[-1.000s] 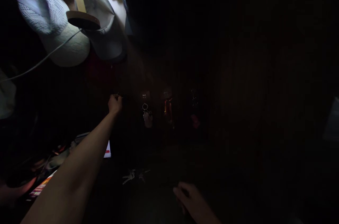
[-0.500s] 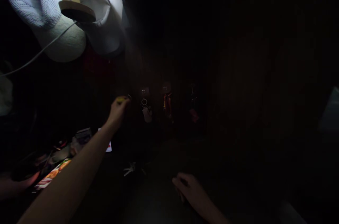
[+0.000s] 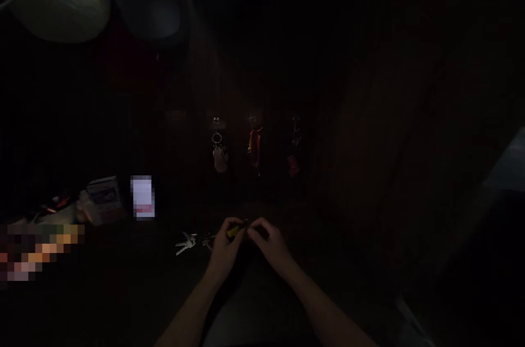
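My left hand (image 3: 225,243) is closed around a small yellow key fob (image 3: 233,231), low in front of me. A bit of metal, apparently its key ring (image 3: 246,222), shows at the fingertips. Thumb and fingers of my right hand (image 3: 266,236) pinch at that same spot, meeting the left fingertips; the dark hides the exact grip. Just left of my hands lies a bunch of silver keys (image 3: 186,243). Another small darker key (image 3: 206,242) lies between that bunch and my left hand.
On wall hooks hang a pale fob on a ring (image 3: 220,158), a red and yellow strap (image 3: 254,148) and keys with a pink tag (image 3: 293,165). Caps (image 3: 143,3) hang upper left. A box (image 3: 104,196) and a blurred white card (image 3: 143,196) stand left. Most of the scene is dark.
My left hand has come down and right from near the wall, bringing the yellow key fob. My right hand has moved up and left to meet it. The view has tilted downward slightly.
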A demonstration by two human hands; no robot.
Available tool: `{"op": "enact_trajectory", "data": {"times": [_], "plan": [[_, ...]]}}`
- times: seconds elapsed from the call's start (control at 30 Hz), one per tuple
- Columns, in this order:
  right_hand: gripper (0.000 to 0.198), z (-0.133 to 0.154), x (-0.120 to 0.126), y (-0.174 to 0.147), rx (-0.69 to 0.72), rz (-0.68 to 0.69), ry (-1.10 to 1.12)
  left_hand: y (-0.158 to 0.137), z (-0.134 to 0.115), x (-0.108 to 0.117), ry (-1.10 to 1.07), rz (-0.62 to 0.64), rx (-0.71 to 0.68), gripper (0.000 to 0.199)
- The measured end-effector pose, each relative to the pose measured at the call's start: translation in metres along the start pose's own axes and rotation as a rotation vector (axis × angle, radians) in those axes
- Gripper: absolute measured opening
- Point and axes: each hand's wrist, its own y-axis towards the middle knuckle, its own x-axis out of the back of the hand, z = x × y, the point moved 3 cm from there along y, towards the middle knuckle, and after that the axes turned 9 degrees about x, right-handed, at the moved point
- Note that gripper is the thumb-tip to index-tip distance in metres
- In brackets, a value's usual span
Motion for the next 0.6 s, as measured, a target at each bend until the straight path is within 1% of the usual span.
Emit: {"op": "enact_trajectory", "data": {"times": [0.07, 0.1, 0.17, 0.27, 0.37, 0.47, 0.53, 0.6], "plan": [[0.022, -0.011, -0.001, 0.003, 0.024, -0.025, -0.052, 0.003, 0.006, -0.001, 0.012, 0.022, 0.000, 0.017], [0.021, -0.016, -0.001, 0.005, 0.016, -0.043, -0.043, 0.004, 0.008, -0.002, 0.011, 0.042, -0.001, 0.017], [0.022, -0.023, 0.001, 0.006, -0.015, -0.070, 0.014, 0.005, 0.009, -0.005, -0.002, 0.102, 0.006, 0.018], [0.022, -0.023, 0.005, 0.006, -0.052, -0.076, 0.080, 0.004, 0.007, -0.008, -0.036, 0.172, 0.056, 0.024], [0.020, -0.017, 0.008, 0.006, -0.069, -0.096, 0.091, 0.003, 0.007, -0.008, -0.111, 0.192, 0.149, 0.038], [0.022, -0.014, 0.010, 0.007, -0.099, -0.145, 0.100, 0.001, 0.009, -0.009, -0.202, 0.275, 0.243, 0.054], [0.023, -0.016, 0.012, 0.007, -0.118, -0.185, 0.108, 0.000, 0.010, -0.010, -0.221, 0.332, 0.269, 0.058], [0.023, -0.020, 0.015, 0.008, -0.130, -0.233, 0.110, 0.000, 0.012, -0.010, -0.209, 0.334, 0.272, 0.062]]}}
